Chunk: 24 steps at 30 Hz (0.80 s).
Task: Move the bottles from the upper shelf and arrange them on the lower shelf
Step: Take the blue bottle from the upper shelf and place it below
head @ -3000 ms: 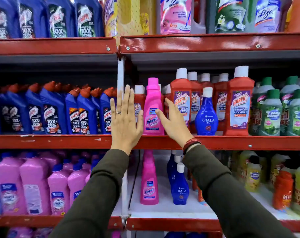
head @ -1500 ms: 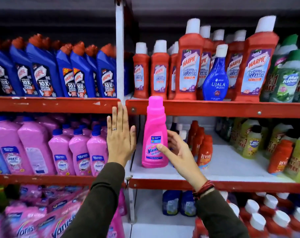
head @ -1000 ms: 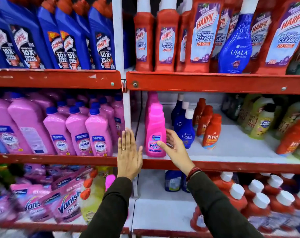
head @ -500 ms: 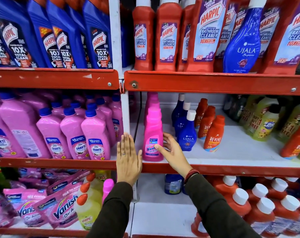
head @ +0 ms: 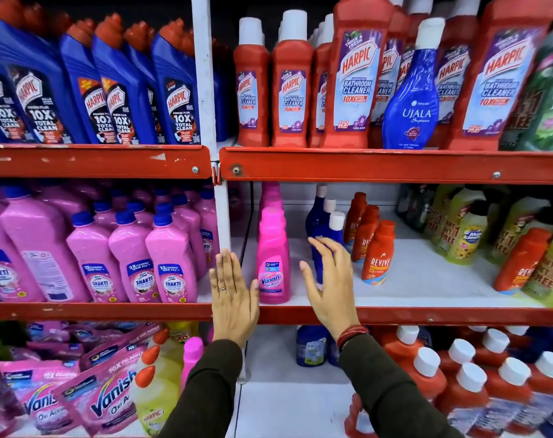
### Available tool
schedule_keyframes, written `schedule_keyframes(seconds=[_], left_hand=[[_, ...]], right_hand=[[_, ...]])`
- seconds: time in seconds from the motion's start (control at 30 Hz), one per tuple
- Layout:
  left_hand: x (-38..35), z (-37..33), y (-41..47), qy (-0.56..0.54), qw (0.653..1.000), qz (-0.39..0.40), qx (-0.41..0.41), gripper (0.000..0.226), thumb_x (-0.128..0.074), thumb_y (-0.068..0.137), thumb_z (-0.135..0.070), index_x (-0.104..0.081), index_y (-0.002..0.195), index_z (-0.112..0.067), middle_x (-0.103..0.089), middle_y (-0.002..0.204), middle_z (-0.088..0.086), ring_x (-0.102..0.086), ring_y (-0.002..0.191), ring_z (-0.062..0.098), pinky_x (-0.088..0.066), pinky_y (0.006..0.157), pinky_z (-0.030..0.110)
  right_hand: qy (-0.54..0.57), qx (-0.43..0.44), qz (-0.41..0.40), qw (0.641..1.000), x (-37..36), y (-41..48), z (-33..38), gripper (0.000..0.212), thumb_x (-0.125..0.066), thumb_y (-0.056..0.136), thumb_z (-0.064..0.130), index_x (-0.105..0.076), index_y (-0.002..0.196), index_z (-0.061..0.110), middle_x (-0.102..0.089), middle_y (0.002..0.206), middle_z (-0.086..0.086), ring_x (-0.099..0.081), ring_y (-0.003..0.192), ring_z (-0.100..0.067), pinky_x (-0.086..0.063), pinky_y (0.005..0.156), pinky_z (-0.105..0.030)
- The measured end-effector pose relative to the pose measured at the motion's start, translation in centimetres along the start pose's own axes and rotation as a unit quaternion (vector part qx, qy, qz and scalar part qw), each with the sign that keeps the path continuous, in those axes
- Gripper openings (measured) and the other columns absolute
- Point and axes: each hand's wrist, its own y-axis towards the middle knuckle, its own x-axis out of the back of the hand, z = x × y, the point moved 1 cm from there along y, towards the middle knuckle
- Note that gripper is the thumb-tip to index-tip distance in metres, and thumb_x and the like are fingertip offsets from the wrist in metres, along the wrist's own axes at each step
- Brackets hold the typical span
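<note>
A pink Vanish bottle stands upright at the front left of the lower shelf, with another pink bottle behind it. My left hand is flat and open just left of it, over the shelf's red edge. My right hand is open to the bottle's right, apart from it, fingers spread in front of the blue Ujala bottles. On the upper shelf a blue Ujala bottle stands among red Harpic bottles.
Red Revive bottles stand right of the blue ones, green bottles further right. A white upright post divides the bays. Pink Shakti bottles fill the left bay. White-capped red bottles sit on the bottom shelf.
The pink Vanish bottle came down from the upper shelf to the lower shelf. My right hand has let go of it and moved slightly right; my left hand stays beside it.
</note>
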Motion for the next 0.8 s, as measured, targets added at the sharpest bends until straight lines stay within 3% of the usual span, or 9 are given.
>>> schedule_keyframes(seconds=[0.13, 0.33, 0.53, 0.67, 0.8], left_hand=[[1.8, -4.2, 3.7, -0.020, 0.999, -0.035, -0.035, 0.084, -0.035, 0.101, -0.031, 0.020, 0.159, -0.006, 0.032, 0.168, 0.009, 0.023, 0.158, 0.020, 0.013, 0.130, 0.037], [5.7, -10.6, 12.3, -0.035, 0.991, -0.113, -0.069, 0.075, -0.031, 0.106, -0.031, 0.014, 0.162, -0.011, 0.027, 0.170, 0.003, 0.021, 0.159, 0.019, 0.013, 0.130, 0.038], [8.3, -14.3, 18.9, -0.026, 0.985, -0.147, -0.085, 0.065, -0.024, 0.109, -0.036, -0.007, 0.163, -0.006, -0.015, 0.172, 0.015, 0.005, 0.161, 0.022, 0.005, 0.132, 0.039], [8.6, -15.0, 20.8, -0.006, 0.985, -0.144, -0.096, 0.063, -0.026, 0.109, -0.035, -0.014, 0.163, -0.004, -0.016, 0.172, 0.016, -0.008, 0.160, 0.026, 0.004, 0.131, 0.037], [8.5, -14.9, 20.7, 0.001, 0.986, -0.136, -0.101, 0.063, -0.021, 0.110, -0.037, -0.011, 0.164, -0.006, -0.012, 0.173, 0.013, -0.009, 0.161, 0.026, 0.005, 0.132, 0.038]], right_hand=[[-0.081, 0.049, -0.066, 0.993, 3.0, 1.8, 0.5, 0.050, -0.055, 0.098, 0.037, -0.046, 0.146, 0.022, -0.037, 0.154, -0.002, -0.025, 0.152, -0.024, -0.018, 0.125, -0.044], [-0.111, 0.070, -0.153, 0.979, 9.1, 6.7, 1.1, 0.055, -0.061, 0.096, 0.034, -0.046, 0.146, 0.016, -0.037, 0.156, -0.009, -0.022, 0.154, -0.029, -0.016, 0.126, -0.048], [-0.098, 0.074, -0.204, 0.971, 15.2, 13.3, 2.3, 0.055, -0.057, 0.097, 0.034, -0.047, 0.145, 0.011, -0.037, 0.156, -0.014, -0.029, 0.150, -0.032, -0.021, 0.123, -0.050], [-0.076, 0.073, -0.180, 0.978, 17.9, 17.6, 2.8, 0.056, -0.051, 0.101, 0.028, -0.039, 0.151, 0.006, -0.030, 0.159, -0.016, -0.027, 0.151, -0.029, -0.019, 0.126, -0.041], [0.005, -0.007, -0.075, 0.997, 19.0, 21.0, 2.5, 0.054, -0.043, 0.105, 0.022, -0.031, 0.154, 0.002, -0.032, 0.159, -0.016, -0.028, 0.150, -0.026, -0.013, 0.121, -0.019]])
